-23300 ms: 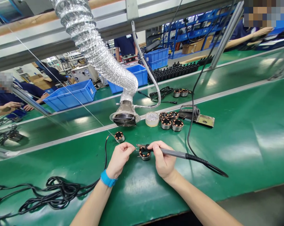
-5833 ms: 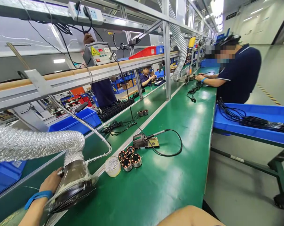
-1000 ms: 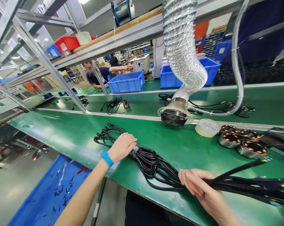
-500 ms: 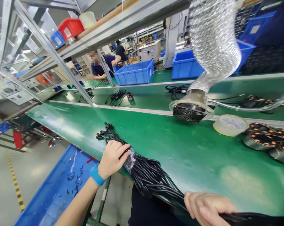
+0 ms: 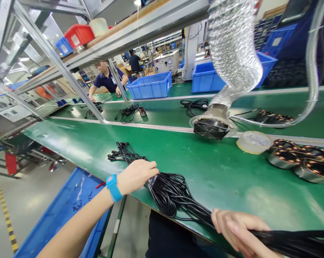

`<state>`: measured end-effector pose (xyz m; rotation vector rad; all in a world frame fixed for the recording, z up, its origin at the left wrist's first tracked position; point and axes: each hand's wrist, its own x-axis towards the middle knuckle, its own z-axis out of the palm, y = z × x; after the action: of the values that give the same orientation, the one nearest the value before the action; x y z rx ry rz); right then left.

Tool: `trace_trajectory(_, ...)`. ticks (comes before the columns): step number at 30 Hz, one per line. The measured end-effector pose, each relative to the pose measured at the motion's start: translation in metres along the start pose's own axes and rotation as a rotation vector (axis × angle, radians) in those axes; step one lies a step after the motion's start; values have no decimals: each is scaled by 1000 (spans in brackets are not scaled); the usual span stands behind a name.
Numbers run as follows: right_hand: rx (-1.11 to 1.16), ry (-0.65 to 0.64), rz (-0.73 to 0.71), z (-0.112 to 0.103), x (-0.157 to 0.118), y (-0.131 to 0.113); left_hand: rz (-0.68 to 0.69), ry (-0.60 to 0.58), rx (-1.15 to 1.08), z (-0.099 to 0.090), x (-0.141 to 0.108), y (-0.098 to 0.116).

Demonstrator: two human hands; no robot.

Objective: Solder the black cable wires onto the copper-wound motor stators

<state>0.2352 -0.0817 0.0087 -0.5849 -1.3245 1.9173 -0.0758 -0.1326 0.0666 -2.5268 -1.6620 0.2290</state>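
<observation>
Left hand (image 5: pixel 137 175), right hand (image 5: pixel 241 229): gripping cable bundle (image 5: pixel 175 193) | blue tray (image 5: pixel 60 208): dark scraps (image 5: pixel 77 206) inside

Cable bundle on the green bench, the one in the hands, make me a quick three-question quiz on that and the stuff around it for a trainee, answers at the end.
1. True or false: the left hand and the right hand both touch the black cable bundle.

2. What sits right beside the round white tub?
A) the red bin
B) the metal rings
C) the red bin and the blue trays

3. Fill in: the wristband on the left arm is ____.

Key: 1 true; 2 B; 3 blue.
</observation>
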Motion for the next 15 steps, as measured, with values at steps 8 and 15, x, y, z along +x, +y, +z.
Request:
trace_trajectory(8,121,94,-70,-19,7,20,-44,185,63,25,5,-4)
trace_trajectory(15,300,279,-41,-35,33,10,-215,596,-245,17,-13,-2)
